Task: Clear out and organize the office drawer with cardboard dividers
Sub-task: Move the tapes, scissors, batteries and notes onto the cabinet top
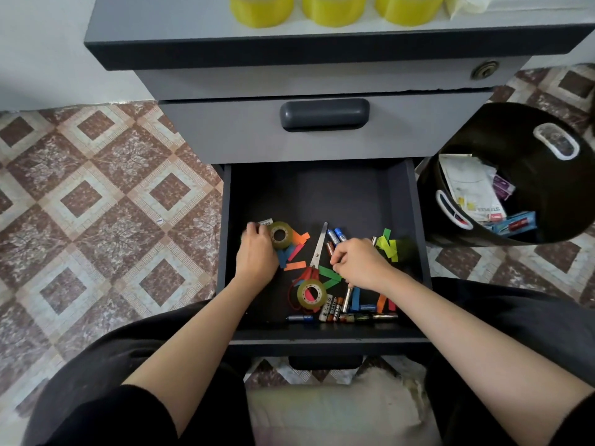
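Observation:
The dark open drawer (415, 220) holds loose clutter. My left hand (256, 255) rests at the drawer's left with its fingers curled beside a yellowish tape roll (280, 235) and a small white labelled item (266, 222). My right hand (359, 265) is curled over the middle, fingertips against batteries (335, 236); what either hand holds is hidden. Scissors (318, 246) with red handles lie between the hands. A second tape roll (310, 294) lies near the front, with more batteries (331, 312) and coloured paper strips (388, 244) scattered about.
A black bin (515, 130) with paper and packaging stands to the drawer's right. The closed drawer above has a dark handle (324, 114). Yellow containers (333, 9) stand on the cabinet top. My knees flank the drawer front on the patterned tile floor (112, 188).

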The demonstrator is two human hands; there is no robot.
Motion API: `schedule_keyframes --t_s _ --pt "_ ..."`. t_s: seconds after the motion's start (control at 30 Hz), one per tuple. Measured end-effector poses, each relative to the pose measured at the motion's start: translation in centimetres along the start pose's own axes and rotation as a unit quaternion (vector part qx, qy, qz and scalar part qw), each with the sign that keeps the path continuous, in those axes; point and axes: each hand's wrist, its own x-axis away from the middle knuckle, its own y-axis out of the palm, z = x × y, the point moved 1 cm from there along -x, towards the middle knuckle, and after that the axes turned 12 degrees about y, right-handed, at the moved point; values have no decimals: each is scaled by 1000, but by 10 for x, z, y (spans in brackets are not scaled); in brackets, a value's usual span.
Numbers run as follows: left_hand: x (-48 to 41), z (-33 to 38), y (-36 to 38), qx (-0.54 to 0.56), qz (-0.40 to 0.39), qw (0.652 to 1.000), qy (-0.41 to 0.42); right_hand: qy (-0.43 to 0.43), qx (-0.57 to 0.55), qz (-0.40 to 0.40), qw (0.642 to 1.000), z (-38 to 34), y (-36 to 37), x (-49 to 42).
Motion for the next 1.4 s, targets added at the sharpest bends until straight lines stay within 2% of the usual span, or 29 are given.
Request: schedule_keyframes --t_s 0.13,0.23,0.4,0.57,0.67,0.73,0.87,0.93,1.03,1.17,1.27,1.4 --pt "4 2 5 -36 -59 997 17 -4 7 -19 1000 -2 2 2" --pt "7 4 6 -68 -68 995 30 -55 83 -44 994 -6 9 5" --pt "8 -4 9 -23 -72 997 -9 -144 242 -96 955 -9 44 11" --pt "10 -5 8 -16 -101 995 -22 -169 345 -66 921 -7 56 18" --pt "8 -3 5 -9 -114 993 -22 -135 333 -26 933 -4 53 17" --pt "7 -2 2 -8 -121 992 -26 -79 327 6 942 -2 46 14" --pt "12 0 2 -7 -131 991 -29 -3 359 56 932 -6 40 7" --pt "13 -1 3 -6 -133 991 -32 4 350 63 934 -8 42 6" --pt "13 -6 1 5 -120 992 -41 -32 290 91 952 -16 45 5" --pt "13 -7 -4 32 -110 991 -68 12 218 66 974 -21 59 3" --pt "15 -1 -4 46 -134 988 -68 38 205 76 975 -18 69 2" --pt "19 4 4 3 -167 984 -70 34 214 92 972 -20 74 2"
